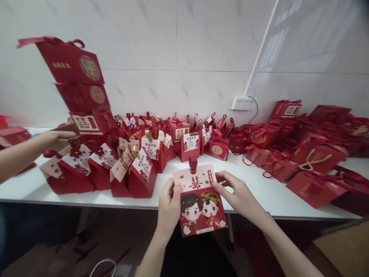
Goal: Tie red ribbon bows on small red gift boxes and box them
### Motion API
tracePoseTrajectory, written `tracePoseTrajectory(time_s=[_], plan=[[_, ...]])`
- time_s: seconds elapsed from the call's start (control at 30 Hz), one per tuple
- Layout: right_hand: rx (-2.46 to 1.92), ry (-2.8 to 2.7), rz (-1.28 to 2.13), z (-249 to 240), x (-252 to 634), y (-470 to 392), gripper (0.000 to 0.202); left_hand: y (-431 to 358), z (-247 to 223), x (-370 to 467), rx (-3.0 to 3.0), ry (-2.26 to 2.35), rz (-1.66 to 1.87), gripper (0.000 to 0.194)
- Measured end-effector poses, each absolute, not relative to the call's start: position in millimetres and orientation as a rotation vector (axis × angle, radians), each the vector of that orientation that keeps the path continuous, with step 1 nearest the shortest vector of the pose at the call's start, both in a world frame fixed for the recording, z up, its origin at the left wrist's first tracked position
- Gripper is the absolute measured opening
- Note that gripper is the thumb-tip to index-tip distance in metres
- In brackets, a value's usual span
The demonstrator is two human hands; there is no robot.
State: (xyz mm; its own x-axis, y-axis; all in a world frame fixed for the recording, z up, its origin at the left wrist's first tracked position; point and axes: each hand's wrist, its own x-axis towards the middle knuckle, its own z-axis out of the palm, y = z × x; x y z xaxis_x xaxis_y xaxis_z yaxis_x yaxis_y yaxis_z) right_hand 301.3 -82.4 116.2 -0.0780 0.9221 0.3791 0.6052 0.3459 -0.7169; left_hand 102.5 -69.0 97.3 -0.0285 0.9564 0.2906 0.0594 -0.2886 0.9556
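A red gift box with a pale flap, two cartoon faces and a dark red ribbon loop on top is held up at the table's front edge. My left hand grips its left side, thumb in front and fingers behind. At the upper right edge of the box, my right hand pinches the flap between thumb and fingers. Several finished-looking gift boxes with white flaps stand on the table to the left of my hands. The back of the held box is hidden.
Another person's hand reaches in from the left beside a stack of red boxes. Red boxes with ribbons are piled on the right of the white table. A power strip is on the wall. A cardboard box stands lower right.
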Motion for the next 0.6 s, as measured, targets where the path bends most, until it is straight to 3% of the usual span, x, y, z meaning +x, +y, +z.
tracePoseTrajectory(time_s=[0.1, 0.27, 0.4, 0.5, 0.6], plan=[[-1.379, -1.670, 0.523, 118, 303, -98, 0.026, -75, 108, 106, 1.445, 1.012, 1.350, 0.024], [-1.463, -1.556, 0.070, 111, 290, -129, 0.038, -91, 111, 124, 1.948, 1.152, 1.520, 0.021], [-1.361, -1.554, 0.385, 104, 274, -154, 0.061, -115, 102, 156, 2.553, 1.030, 1.772, 0.017], [-1.343, -1.262, 0.682, 96, 276, -160, 0.057, -131, 96, 173, 2.730, 0.932, 1.718, 0.023], [-1.352, -0.990, 0.727, 91, 292, -155, 0.048, -137, 95, 171, 2.684, 0.711, 1.461, 0.021]])
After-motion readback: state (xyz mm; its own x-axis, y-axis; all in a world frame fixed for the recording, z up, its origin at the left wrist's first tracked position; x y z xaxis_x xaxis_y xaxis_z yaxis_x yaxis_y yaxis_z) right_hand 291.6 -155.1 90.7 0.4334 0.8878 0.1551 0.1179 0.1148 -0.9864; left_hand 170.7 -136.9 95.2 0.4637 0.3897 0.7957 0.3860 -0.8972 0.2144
